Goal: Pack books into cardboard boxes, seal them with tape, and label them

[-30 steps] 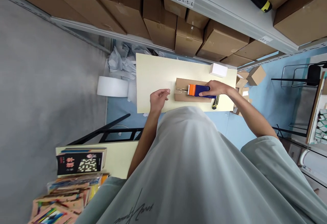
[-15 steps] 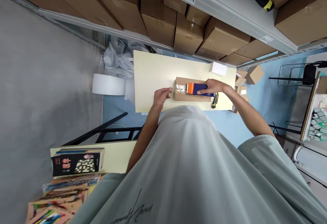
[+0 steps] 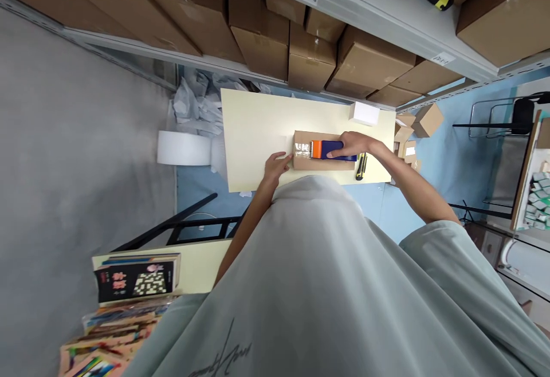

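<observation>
A brown cardboard box lies flat on the pale yellow table, with shiny clear tape over the left part of its top. My right hand is closed around a tape dispenser, dark blue with an orange toothed head, which rests along the top of the box. At the box's left end, my left hand has its fingers apart, the fingertips at the box's edge, and nothing in it. Just right of the box lies a black and yellow box cutter.
A small white box stands at the table's back right. Above the far edge runs a metal shelf packed with cardboard boxes. A white roll and crumpled plastic are on the left; books lie lower left.
My left hand has opened from a pinch and moved right to the box's left end. The tape dispenser in my right hand has shifted slightly left along the box.
</observation>
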`<state>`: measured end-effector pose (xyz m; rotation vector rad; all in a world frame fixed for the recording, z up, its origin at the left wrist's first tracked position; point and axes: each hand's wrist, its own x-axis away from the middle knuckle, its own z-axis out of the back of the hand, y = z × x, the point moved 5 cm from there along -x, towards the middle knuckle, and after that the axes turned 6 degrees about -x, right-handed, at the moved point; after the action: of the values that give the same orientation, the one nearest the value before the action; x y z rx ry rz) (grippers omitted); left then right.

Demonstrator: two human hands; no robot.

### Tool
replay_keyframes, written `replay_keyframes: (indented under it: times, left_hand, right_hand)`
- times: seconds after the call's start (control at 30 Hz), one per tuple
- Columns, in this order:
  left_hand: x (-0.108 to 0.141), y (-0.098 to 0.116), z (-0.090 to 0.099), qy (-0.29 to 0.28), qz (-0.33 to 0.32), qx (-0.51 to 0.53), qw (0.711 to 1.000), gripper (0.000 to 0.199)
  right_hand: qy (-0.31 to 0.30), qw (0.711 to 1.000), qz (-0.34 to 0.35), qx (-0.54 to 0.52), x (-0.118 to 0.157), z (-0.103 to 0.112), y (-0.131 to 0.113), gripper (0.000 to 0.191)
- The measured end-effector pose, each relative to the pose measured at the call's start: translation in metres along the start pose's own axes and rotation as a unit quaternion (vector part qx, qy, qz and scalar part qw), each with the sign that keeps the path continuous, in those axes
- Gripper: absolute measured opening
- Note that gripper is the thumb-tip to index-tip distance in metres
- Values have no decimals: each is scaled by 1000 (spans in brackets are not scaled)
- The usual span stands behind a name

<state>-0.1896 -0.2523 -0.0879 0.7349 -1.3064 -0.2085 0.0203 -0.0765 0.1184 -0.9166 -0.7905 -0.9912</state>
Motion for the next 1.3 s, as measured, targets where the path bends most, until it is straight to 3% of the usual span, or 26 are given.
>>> replay_keyframes:
  times: [0.07,0.13,0.23,0.33,0.43,0.63,0.83,1.0,1.13,1.3]
  left_hand:
    - [11,9,3,29,-88,-27,995,66]
    - [28,27,2,44,-227,-99,968,86]
    - [56,53,-21,-16,-407,-271,872,129]
    - [69,63,-47,-76,-463,-399,788,152]
    - [68,65,-60,-67,-449,-469,758,146]
    - [70,65,-64,-31,-414,-515,750,125]
    - [73,70,-66,-34,-389,-450,803,113]
    - [73,73,-68,-25,-372,-481,794,115]
    - [74,75,-70,-23,-356,-500,789,123]
    - [73,77,-71,-11,-338,-495,800,111]
  right_hand:
    - [-2,1000,2,-6,0,-1,0,70]
    - [-3,1000,3,-14,-1,-1,1,69]
    - [1,1000,10,-21,-2,-1,3,70]
    - [4,1000,14,-15,-3,-1,6,70]
    - [7,1000,13,-2,-3,-2,9,69]
    - [15,999,22,19,3,-6,10,75]
    - [14,999,41,5,12,-4,31,67]
    - [-21,999,18,-32,36,5,79,56]
    - [-51,996,-1,-74,59,11,129,61]
    - [-71,988,-3,-134,65,6,177,67]
